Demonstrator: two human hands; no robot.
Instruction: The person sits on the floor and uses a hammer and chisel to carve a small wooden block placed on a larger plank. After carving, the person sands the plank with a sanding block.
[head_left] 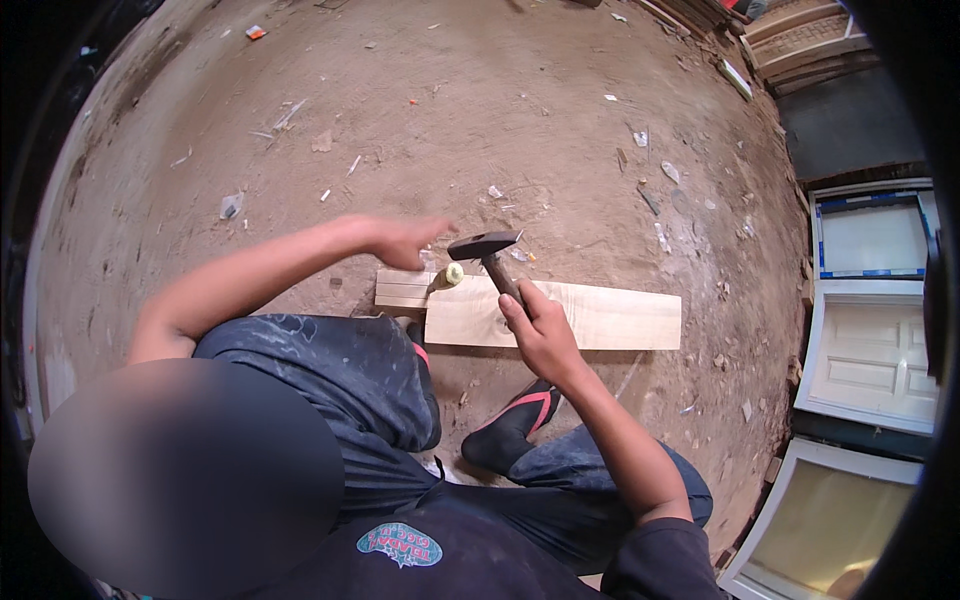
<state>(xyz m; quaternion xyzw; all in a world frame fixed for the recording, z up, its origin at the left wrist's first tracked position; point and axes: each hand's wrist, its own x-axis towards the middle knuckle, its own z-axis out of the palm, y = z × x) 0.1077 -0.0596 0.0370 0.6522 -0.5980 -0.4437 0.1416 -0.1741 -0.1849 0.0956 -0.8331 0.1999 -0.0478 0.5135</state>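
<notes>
My right hand point(537, 335) grips a hammer point(482, 243) by its dark wooden handle, the head above a pale wooden board point(615, 320) on the ground. A short tool with a pale yellow-green handle point(450, 274) stands in or on the board's left part, just left of the hammer; its lower end is unclear. My left hand point(405, 245), slightly blurred, is above the narrow, grooved or split left end point(398, 292) of the wood, index finger stretched out, holding nothing visible. My feet in black socks and red-strapped sandals point(505, 430) are just below the board.
Dirt ground point(330, 120) with scattered scraps and debris surrounds the board. Along the right stand white-framed panes point(865, 235), a white panelled piece point(865, 355) and another framed pane point(820, 520). Wooden planks point(800, 35) are piled at the top right.
</notes>
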